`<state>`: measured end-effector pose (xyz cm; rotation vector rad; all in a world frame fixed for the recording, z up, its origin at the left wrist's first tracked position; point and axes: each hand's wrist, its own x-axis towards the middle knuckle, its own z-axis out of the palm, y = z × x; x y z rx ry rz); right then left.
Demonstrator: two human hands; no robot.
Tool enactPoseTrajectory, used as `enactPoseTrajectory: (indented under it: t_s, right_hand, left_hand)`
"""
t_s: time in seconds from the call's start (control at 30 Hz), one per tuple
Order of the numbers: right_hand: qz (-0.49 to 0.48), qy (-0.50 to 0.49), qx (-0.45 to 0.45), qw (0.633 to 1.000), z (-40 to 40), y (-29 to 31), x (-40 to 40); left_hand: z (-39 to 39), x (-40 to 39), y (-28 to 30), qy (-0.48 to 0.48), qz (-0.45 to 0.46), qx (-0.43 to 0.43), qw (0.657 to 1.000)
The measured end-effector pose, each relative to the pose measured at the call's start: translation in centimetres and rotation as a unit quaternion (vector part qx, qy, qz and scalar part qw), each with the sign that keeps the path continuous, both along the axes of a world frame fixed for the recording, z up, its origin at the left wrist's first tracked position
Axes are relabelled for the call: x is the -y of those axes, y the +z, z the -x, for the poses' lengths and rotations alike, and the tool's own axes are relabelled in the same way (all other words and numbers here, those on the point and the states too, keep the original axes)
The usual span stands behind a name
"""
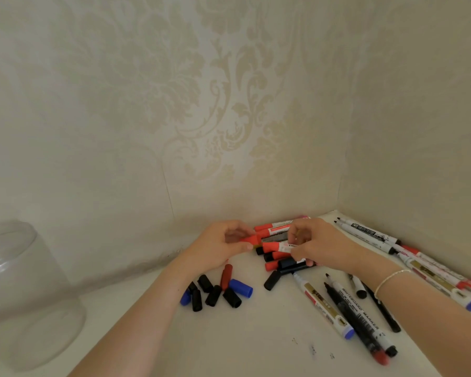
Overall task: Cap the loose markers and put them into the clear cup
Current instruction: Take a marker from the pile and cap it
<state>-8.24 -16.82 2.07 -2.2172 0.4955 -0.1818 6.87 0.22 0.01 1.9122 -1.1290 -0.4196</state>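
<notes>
We cap a red marker over the heap in the table's corner.

Left to right: the clear cup [25,295] is cut off at the frame edge; loose caps [218,292] lie below our left hand [220,246], which pinches a red cap [250,238]; our right hand [314,244] grips the red marker [276,246], lying crosswise, tip leftward, its barrel partly hidden.

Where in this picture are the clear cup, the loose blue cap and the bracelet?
clear cup [25,295]: head view, on its see-through side wall.
blue cap [241,287]: head view, middle of the cap, lying on the table.
bracelet [389,277]: head view, on the band across the right wrist.
</notes>
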Motion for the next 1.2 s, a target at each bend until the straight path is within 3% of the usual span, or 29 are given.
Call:
enactPoseTrajectory:
  t_s: [0.53,0.63,0.77,1.2]
  right_hand:
    - [0.131,0.026,0.022,0.991,-0.3,0.8,-1.2]
    - [0.086,0.027,0.051,0.995,-0.2,1.2,-1.0]
    - [0.041,0.033,0.092,0.994,-0.3,1.8,-1.4]
    - [0.134,0.000,0.072,0.988,-0.7,2.8,-1.7]
  left_hand:
    - [0.8,0.3,1.2,-0.033,-0.026,0.037,0.998]
    - [0.8,0.2,1.3,-0.055,-0.010,-0.028,0.998]
    - [1.6,0.6,1.1,-0.083,0.081,-0.213,0.970]
    - [3.0,1.7,1.7,-0.071,0.104,-0.271,0.954]
